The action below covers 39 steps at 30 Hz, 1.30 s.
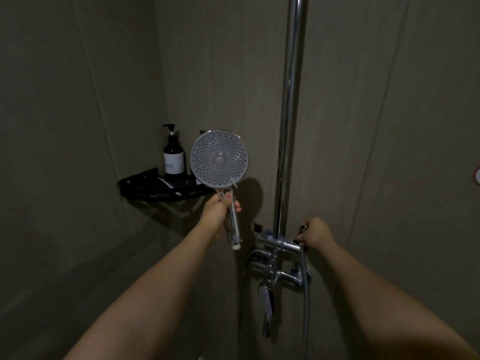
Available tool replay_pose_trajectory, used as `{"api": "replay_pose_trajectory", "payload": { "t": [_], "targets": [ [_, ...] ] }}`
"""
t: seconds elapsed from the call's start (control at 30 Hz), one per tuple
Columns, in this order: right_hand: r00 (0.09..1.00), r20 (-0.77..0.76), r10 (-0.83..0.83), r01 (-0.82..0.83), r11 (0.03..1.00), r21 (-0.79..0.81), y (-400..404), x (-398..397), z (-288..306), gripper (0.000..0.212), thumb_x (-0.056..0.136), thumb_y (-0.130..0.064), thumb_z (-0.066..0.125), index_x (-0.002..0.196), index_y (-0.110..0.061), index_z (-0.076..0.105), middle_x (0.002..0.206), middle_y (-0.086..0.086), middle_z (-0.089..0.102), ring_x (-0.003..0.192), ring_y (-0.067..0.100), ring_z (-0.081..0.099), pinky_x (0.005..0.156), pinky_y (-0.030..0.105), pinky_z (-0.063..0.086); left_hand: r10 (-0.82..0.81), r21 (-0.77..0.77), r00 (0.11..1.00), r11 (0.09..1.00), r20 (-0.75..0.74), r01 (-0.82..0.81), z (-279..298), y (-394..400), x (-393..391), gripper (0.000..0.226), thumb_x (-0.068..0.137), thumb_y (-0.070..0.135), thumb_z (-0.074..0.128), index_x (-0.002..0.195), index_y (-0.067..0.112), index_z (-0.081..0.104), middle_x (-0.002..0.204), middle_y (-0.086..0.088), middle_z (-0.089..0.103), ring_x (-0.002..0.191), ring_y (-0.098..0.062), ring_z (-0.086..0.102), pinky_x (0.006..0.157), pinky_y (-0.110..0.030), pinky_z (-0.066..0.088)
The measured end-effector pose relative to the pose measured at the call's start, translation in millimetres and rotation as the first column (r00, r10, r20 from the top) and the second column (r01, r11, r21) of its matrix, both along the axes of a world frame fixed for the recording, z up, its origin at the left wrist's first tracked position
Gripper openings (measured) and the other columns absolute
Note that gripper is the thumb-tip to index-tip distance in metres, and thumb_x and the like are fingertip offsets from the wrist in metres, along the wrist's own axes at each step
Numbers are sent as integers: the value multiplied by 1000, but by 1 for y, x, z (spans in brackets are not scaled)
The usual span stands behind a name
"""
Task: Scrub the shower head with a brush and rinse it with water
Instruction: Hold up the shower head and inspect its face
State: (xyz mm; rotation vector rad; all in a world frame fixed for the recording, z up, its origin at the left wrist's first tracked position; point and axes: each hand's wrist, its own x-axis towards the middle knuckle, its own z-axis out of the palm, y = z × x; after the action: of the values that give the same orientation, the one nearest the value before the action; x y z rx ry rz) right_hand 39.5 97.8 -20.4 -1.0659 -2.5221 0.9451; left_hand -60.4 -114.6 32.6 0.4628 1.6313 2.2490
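Note:
A round shower head (219, 159) with a grey nozzle face points toward me, held upright by its chrome handle. My left hand (217, 209) grips that handle just below the head. My right hand (315, 234) is curled round a knob at the right end of the chrome mixer valve (279, 246). The hose end of the handle looks detached, with a white tip showing. No brush is in view and no water runs.
A chrome riser pipe (288, 113) runs up the wall above the valve. A spout (267, 302) hangs below it, and a hose (306, 294) drops on the right. A black corner shelf (145, 184) holds a dark pump bottle (173, 158).

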Motion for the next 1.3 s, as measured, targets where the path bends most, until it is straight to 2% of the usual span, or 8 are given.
{"api": "replay_pose_trajectory", "payload": {
  "t": [0.13, 0.3, 0.5, 0.77, 0.93, 1.13, 1.2, 1.3],
  "targets": [
    [998, 39, 45, -46, 999, 14, -1, -3, -5, 21, 79, -2, 69, 99, 5, 68, 91, 18, 68, 78, 18, 58, 62, 24, 44, 24, -8, 1000, 1000, 9, -23, -3, -3, -2, 21, 99, 12, 38, 82, 12, 50, 74, -7, 52, 69, -15, 52, 75, -27, 47],
    [994, 81, 72, -73, 997, 14, -2, -7, -15, 22, 78, -3, 69, 100, 1, 68, 85, 10, 61, 82, 16, 57, 70, 22, 41, 40, -31, 999, 999, 10, -40, -8, -4, -4, 22, 99, 12, 38, 81, 12, 51, 74, -7, 52, 70, -16, 53, 79, -29, 47],
    [996, 40, 85, -84, 996, -27, 0, -5, -31, 18, 85, -11, 64, 99, -1, 70, 82, 9, 62, 79, 14, 57, 67, 22, 39, 53, -48, 998, 998, 28, -51, -12, 0, -3, 20, 99, 13, 39, 83, 12, 52, 75, -8, 53, 71, -16, 54, 81, -29, 48],
    [989, -139, 51, -60, 996, -60, -1, 3, -31, 27, 92, -15, 55, 105, 4, 68, 94, 17, 68, 83, 15, 54, 74, 21, 35, 31, -3, 997, 1000, 69, -31, -8, 11, 1, 16, 99, 12, 38, 91, 9, 51, 74, -7, 51, 69, -15, 52, 74, -26, 48],
    [986, -155, 53, -48, 998, 31, -14, -1, -11, 24, 95, -15, 49, 88, -1, 67, 72, 10, 58, 70, 20, 53, 66, 23, 35, 35, -8, 996, 999, 77, -34, -6, 10, -1, 18, 99, 14, 39, 86, 13, 52, 76, -7, 53, 71, -15, 54, 78, -28, 49],
    [954, -228, 195, -159, 973, 164, -46, -24, 20, 30, 92, -14, 51, 63, -20, 52, 69, 4, 57, 63, 15, 53, 63, 22, 39, 61, 19, 995, 998, 78, -63, -1, 1, -11, 14, 99, 13, 39, 91, 10, 51, 76, -7, 53, 70, -15, 54, 74, -26, 49],
    [952, -244, 186, -132, 966, 220, -51, -27, 22, 31, 93, -16, 51, 62, -19, 53, 65, 2, 56, 58, 13, 52, 57, 20, 38, 79, 49, 993, 995, 85, -84, 2, -3, -17, 18, 99, 13, 39, 86, 12, 50, 74, -7, 52, 67, -14, 54, 71, -25, 49],
    [952, -226, 205, -99, 908, 406, -71, -30, 30, 27, 95, -21, 46, 79, -8, 64, 65, 4, 57, 54, 14, 51, 48, 20, 32, 111, 94, 991, 988, 81, -118, 10, -13, -25, 23, 100, 13, 38, 80, 13, 49, 72, -8, 50, 62, -14, 53, 68, -24, 48]
  ]
}}
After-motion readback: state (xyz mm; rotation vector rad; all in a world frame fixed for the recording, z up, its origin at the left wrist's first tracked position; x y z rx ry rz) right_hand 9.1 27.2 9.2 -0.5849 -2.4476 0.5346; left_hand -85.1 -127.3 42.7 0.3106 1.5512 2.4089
